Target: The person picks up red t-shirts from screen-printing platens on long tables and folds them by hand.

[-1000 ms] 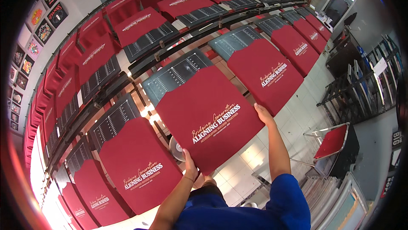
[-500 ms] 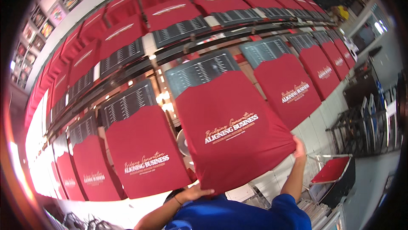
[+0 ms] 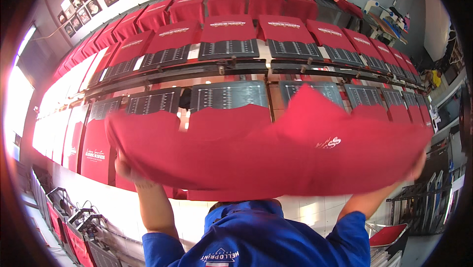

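- Left hand [image 3: 127, 168] and right hand [image 3: 418, 164], far apart, each grip an edge of a red T-shirt [image 3: 266, 153] stretched wide and blurred.
- Behind it: grey printing platens [image 3: 229, 95].
- Farther: rows of red shirts [image 3: 229, 28] on platens.

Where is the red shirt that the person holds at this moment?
In the head view the red shirt is spread across the middle, held between the left hand and the right hand, in front of the dark platens.
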The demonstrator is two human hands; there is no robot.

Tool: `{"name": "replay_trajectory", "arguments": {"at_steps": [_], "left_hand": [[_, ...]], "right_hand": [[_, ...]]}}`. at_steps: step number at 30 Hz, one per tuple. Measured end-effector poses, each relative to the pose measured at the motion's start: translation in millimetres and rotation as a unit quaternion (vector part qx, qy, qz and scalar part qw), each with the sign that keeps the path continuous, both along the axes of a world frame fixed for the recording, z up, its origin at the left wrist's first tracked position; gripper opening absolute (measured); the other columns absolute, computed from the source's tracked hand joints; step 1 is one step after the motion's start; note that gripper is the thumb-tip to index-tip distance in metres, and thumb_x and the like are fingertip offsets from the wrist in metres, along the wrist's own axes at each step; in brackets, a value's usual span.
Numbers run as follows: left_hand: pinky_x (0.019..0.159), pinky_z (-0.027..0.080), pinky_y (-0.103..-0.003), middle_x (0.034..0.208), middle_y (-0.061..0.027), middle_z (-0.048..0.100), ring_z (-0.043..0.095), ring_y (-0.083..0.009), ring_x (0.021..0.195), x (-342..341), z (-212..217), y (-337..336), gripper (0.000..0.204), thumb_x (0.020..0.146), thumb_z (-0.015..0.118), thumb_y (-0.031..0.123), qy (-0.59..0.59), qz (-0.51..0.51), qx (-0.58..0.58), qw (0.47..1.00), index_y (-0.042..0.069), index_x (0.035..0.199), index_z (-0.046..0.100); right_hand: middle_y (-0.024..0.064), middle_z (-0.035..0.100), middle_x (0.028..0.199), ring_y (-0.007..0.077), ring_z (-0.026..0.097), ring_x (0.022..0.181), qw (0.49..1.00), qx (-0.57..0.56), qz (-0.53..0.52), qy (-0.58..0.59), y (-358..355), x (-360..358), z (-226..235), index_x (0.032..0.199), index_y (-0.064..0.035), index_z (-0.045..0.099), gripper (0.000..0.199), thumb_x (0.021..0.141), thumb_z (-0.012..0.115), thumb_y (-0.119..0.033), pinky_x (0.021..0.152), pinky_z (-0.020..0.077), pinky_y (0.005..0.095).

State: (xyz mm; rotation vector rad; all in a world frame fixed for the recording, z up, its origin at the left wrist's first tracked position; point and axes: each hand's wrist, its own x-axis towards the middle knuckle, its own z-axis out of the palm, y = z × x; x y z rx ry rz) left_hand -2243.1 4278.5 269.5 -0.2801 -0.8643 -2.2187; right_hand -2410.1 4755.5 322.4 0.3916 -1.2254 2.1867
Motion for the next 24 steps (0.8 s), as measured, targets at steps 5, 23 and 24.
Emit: {"name": "replay_trajectory", "arguments": {"at_steps": [5, 23, 24], "left_hand": [[0.091, 0.051, -0.04, 0.114, -0.0155, 0.062, 0.061, -0.0254, 0.104, -37, 15, -118, 0.027, 0.093, 0.052, 0.015, -0.162, 0.004, 0.065, 0.985, -0.002, 0.114, 0.056], [0.102, 0.041, -0.036, 0.135, -0.0165, 0.047, 0.05, -0.0246, 0.121, 113, -28, -146, 0.064, 0.082, 0.052, 0.001, -0.342, -0.045, -0.087, 0.934, -0.004, 0.142, 0.03], [0.101, 0.042, -0.035, 0.132, -0.0158, 0.048, 0.051, -0.0233, 0.118, 124, -53, -143, 0.059, 0.083, 0.051, 0.001, -0.383, -0.041, -0.094, 0.918, -0.004, 0.139, 0.033]], "right_hand": [[0.0128, 0.062, 0.115, 0.0223, 0.06, 0.103, 0.955, 0.043, 0.229, -0.185, -139, -82, -20, 0.116, -0.0001, 0.059, 0.034, 0.09, 0.054, -0.021, 0.094, 0.0454, 0.0355], [0.0113, 0.062, 0.113, 0.0216, 0.06, 0.101, 0.902, 0.077, 0.186, -0.382, -133, 76, -77, 0.115, 0.0, 0.058, 0.039, 0.085, 0.063, -0.026, 0.09, 0.0472, 0.0347], [0.0115, 0.062, 0.112, 0.0217, 0.06, 0.101, 0.883, 0.069, 0.22, -0.41, -128, 79, -100, 0.114, 0.0001, 0.059, 0.038, 0.085, 0.063, -0.025, 0.09, 0.0473, 0.0349]]}}
